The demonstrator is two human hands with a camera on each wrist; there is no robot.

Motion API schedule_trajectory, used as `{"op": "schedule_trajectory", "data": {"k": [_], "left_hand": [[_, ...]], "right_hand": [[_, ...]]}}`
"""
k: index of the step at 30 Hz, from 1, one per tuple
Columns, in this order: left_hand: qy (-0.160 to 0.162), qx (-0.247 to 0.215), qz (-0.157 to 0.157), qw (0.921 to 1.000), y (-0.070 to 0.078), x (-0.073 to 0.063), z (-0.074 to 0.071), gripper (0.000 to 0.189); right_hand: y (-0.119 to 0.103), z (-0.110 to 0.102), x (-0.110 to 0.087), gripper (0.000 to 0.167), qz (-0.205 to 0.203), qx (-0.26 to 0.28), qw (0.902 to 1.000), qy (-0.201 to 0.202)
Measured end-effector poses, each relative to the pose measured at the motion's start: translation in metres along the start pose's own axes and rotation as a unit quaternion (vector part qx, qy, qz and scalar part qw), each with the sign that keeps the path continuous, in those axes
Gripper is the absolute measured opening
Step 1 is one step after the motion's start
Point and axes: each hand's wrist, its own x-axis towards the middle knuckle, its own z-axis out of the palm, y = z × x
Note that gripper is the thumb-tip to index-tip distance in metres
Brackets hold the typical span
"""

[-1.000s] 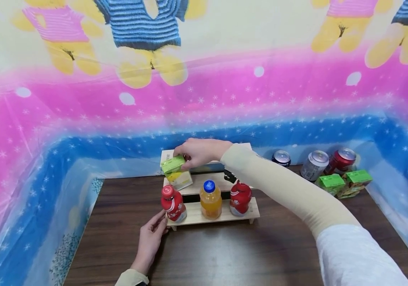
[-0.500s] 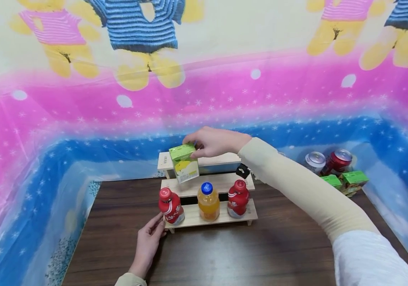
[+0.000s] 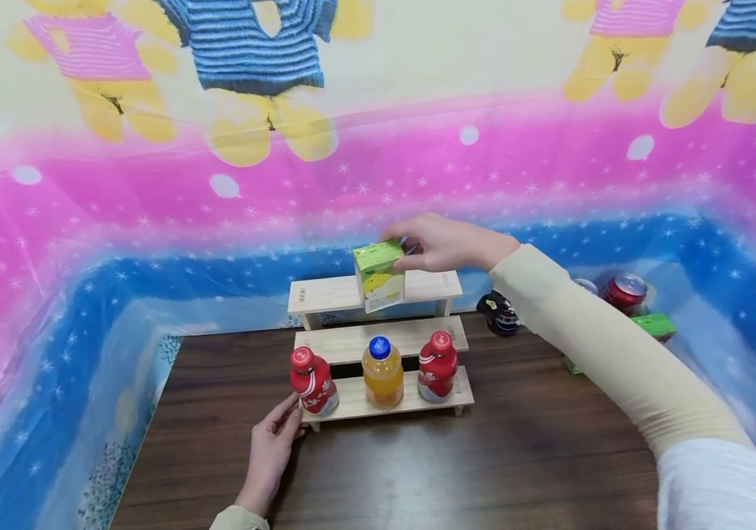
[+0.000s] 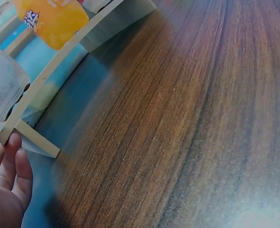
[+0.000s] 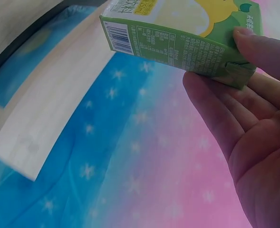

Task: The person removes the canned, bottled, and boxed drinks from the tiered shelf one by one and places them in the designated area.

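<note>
My right hand grips a green and yellow juice carton by its upper end, thumb on one side and fingers on the other. In the head view the carton overlaps the top step of a light wooden three-step rack. The right wrist view shows the carton's barcode side above that board. My left hand pinches the left end of the rack's bottom step between thumb and fingers. On that step stand a red bottle, an orange juice bottle with a blue cap, and another red bottle.
The middle step bears nothing. Right of the rack is a dark can, partly behind the right wrist. Farther right, a red can and a green carton show past the sleeve. A printed cloth backs the brown table.
My right hand has lifted the juice carton from near the middle step's left end and carried it up and right to the top step. The left hand keeps its hold on the rack.
</note>
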Motion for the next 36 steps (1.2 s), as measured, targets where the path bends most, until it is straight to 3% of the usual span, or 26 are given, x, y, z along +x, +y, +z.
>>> {"op": "schedule_trajectory", "data": {"k": [15, 24, 36], "left_hand": [[0.002, -0.007, -0.011, 0.9999, 0.001, 0.001, -0.002, 0.039], [-0.001, -0.007, -0.013, 0.9999, 0.000, 0.001, -0.001, 0.039], [0.000, -0.009, -0.013, 0.9999, -0.002, 0.003, 0.002, 0.039]], "right_hand": [[0.035, -0.012, -0.070, 0.039, 0.022, -0.008, 0.9989, 0.040], [0.052, -0.011, -0.113, 0.045, 0.059, -0.043, 0.9958, 0.056], [0.069, -0.006, -0.162, 0.042, 0.107, -0.049, 0.9892, 0.087]]}}
